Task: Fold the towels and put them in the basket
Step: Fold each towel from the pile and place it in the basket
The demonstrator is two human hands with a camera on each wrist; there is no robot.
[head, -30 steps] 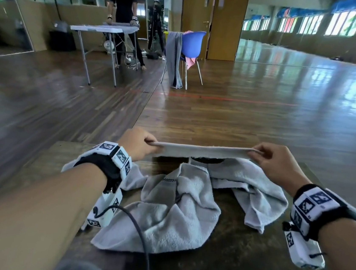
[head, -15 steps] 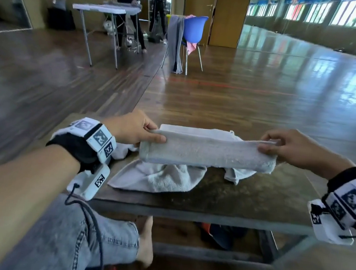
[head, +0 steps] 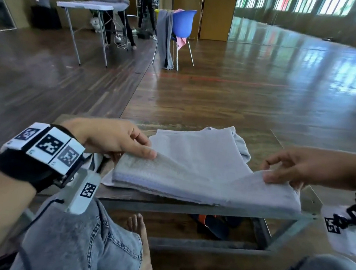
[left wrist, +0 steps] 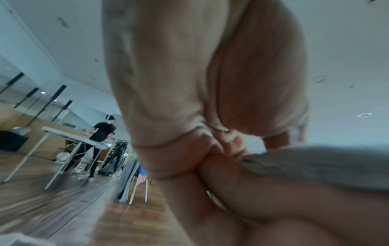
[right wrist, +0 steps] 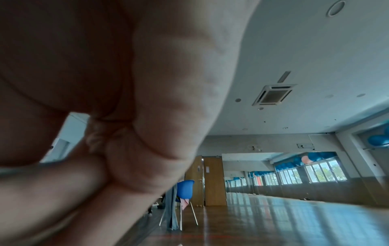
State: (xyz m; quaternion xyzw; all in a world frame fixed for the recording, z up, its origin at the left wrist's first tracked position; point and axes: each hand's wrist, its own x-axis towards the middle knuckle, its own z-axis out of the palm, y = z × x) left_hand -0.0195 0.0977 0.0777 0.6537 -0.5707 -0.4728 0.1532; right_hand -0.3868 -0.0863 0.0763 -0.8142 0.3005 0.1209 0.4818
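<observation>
Pinching the grey towel (head: 201, 171) at both near corners, my left hand (head: 114, 138) on its left, my right hand (head: 302, 166) on its right, towel folded, draped over the low table's (head: 164, 203) front edge, another towel (head: 241, 146) bunched behind.

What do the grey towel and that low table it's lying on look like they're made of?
The grey towel looks like soft terry cloth, likely cotton: nubby looped pile, matte, a woven band by the edge. The low table seems to have a dull grey metal frame with straight box-section rails, and a dark worn top whose material I cannot tell.
</observation>
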